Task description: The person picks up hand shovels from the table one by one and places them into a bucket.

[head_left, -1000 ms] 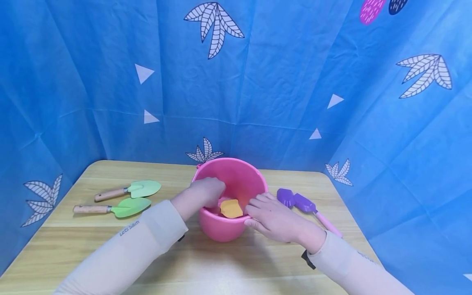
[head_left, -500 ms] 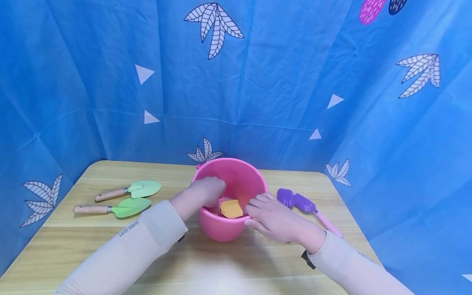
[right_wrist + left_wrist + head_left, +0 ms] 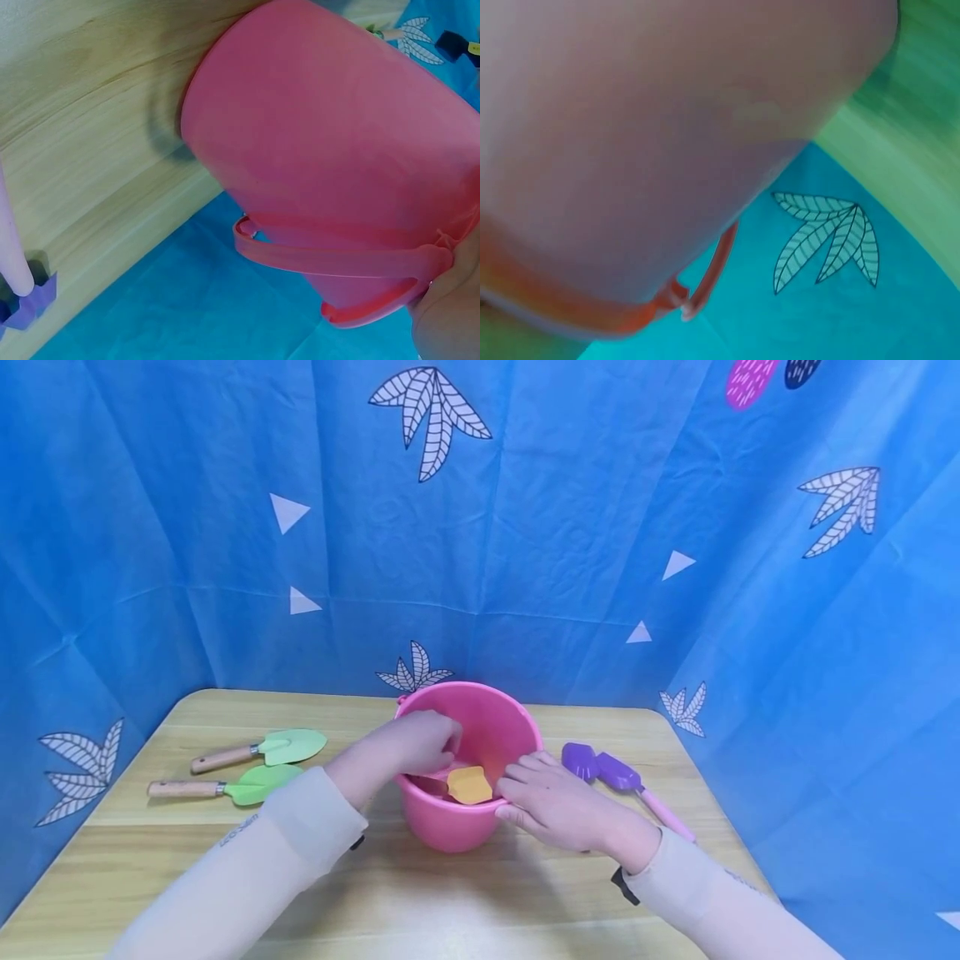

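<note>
A pink bucket (image 3: 450, 827) stands on the table, its mouth tipped toward the head camera. My right hand (image 3: 551, 797) grips its near right rim, fingers over the inside and thumb outside. My left hand (image 3: 412, 743) reaches over the left rim into the bucket with bent fingers. Its fingertips are hidden, so I cannot tell whether they hold anything. A yellow piece (image 3: 469, 785) shows inside the bucket between the hands, with a pink strip (image 3: 435, 774) below the left hand. In the right wrist view, the bucket's handle (image 3: 337, 261) hangs along its side.
Two trowels with wooden handles lie left of the bucket, one pale green (image 3: 292, 746), one brighter green (image 3: 258, 785) partly behind the left sleeve. Purple tool heads (image 3: 580, 762), one with a pink handle (image 3: 667, 814), lie to the right. Blue curtain (image 3: 480, 527) surrounds the table.
My left hand has risen slightly inside the bucket, its forearm shifting a little left and exposing more of the pink strip. The right hand keeps its grip on the rim.
</note>
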